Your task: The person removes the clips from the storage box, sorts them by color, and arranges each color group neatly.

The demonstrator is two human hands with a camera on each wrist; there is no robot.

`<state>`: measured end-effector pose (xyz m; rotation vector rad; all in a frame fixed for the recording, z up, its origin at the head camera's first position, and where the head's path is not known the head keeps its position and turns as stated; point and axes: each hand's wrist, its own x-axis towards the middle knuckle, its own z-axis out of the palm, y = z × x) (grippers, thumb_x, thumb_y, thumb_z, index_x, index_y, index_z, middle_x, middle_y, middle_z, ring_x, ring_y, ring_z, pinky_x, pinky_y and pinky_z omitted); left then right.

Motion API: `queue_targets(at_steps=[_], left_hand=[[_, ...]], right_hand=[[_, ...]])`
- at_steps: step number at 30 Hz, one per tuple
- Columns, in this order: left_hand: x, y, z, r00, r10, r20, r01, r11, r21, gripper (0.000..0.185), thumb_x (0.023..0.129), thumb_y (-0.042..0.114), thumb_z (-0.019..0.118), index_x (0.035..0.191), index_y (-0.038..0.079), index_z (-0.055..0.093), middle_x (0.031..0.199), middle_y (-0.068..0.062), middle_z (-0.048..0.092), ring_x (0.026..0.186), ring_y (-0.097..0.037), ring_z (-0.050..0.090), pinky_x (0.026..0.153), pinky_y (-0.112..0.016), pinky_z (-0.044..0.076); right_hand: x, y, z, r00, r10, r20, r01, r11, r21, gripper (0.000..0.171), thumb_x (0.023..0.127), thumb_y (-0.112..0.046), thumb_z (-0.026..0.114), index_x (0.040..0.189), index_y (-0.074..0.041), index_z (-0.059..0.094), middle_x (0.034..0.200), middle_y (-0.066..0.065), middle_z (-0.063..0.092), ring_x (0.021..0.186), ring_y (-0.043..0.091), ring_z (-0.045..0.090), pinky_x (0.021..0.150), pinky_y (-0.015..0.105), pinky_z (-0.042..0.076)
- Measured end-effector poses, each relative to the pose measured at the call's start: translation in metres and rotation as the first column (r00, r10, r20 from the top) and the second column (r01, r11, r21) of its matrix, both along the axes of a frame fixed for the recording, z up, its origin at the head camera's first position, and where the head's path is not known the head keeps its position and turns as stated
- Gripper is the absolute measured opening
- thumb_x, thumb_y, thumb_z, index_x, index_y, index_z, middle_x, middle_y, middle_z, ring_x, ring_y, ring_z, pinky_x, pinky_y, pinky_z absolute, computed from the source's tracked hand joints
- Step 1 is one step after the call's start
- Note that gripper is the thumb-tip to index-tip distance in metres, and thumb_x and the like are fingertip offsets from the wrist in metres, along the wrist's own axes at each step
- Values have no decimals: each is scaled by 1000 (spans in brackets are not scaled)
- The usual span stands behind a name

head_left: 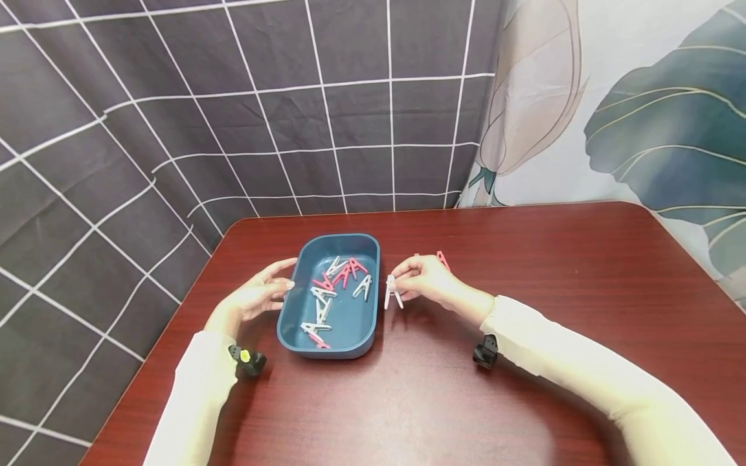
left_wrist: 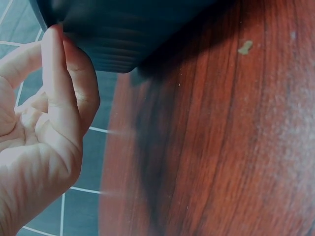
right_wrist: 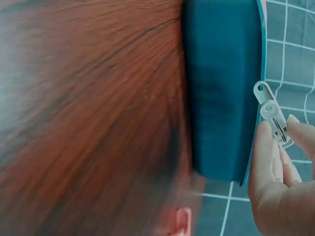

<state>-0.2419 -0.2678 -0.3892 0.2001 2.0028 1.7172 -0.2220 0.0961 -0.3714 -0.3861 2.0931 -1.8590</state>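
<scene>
A blue plastic bin (head_left: 350, 327) holds several white and red clothespins (head_left: 344, 275). At its left side my left hand (head_left: 256, 296) grips the rim, the thumb over the edge and the other fingers along the outer wall. Just outside the right wall, my right hand (head_left: 430, 279) pinches a white clothespin (right_wrist: 272, 115) between thumb and fingers. In the head view this clothespin points its two legs downward. Beyond the right hand lies a red clothespin (head_left: 443, 260), partly hidden by that hand.
The bin stands on a reddish-brown wooden table (head_left: 583, 272). A dark curtain with a white grid (head_left: 361, 123) hangs behind and to the left. On the right is a leaf-patterned cloth (head_left: 658, 129). Both wrists wear small black cameras (head_left: 486, 353).
</scene>
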Motion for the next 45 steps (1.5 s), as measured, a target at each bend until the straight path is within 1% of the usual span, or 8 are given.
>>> queue_targets(at_steps=[6,11,21,27,32,35,39,45], left_hand=[[1,0,3,1000,6,-3,-6,1000,3,63,97,3,47,151,16,18,104,3,69,96,-17,67,83,-35,54],[1,2,5,1000,6,-3,-6,1000,5,62,97,2,47,151,16,19,103,2,69,97,-17,67,83,-35,54],[1,3,2,1000,-10,-4,10,1000,3,62,98,4,46,151,16,18,107,1,68,98,-18,66,86,-38,53],[1,2,0,1000,-3,0,3,1000,0,62,98,5,47,151,17,18,106,2,69,99,-18,66,86,-38,53],[4,0,1,1000,-2,-1,2,1000,-2,63,97,5,48,151,17,17,105,3,69,98,-17,66,84,-36,54],[5,0,2,1000,5,-1,-5,1000,-3,63,97,5,48,151,17,18,104,4,69,96,-16,67,83,-35,54],[5,1,1,1000,10,2,-10,1000,-1,63,97,4,48,151,17,18,103,4,70,96,-16,67,83,-34,54],[4,2,2,1000,12,2,-12,1000,-8,63,97,5,48,151,17,18,103,5,70,96,-16,67,83,-34,54]], right_hand=[[-1,17,-8,1000,-18,8,17,1000,16,24,82,5,63,101,18,57,80,9,69,67,10,66,68,38,58],[-3,28,-14,998,-37,50,34,997,63,23,82,6,61,101,17,56,77,4,67,66,9,64,67,34,58],[0,37,-26,994,-10,112,-3,994,114,19,80,7,63,95,16,56,71,2,66,66,10,64,66,33,58],[4,36,-29,995,-8,100,-10,985,172,15,79,6,64,90,14,58,66,0,63,60,8,61,61,28,56],[7,32,-27,1000,10,24,-16,957,289,12,78,4,65,86,12,61,66,1,64,57,7,58,56,24,54],[7,30,-25,999,28,-29,-14,923,385,9,77,2,66,83,8,63,67,3,65,55,8,59,55,24,53],[7,29,-22,998,31,-52,-3,885,466,9,77,1,68,82,6,63,69,6,67,54,10,61,56,26,55],[8,28,-20,999,4,-38,14,880,475,11,77,0,70,84,7,63,69,8,68,56,11,63,57,26,55]])
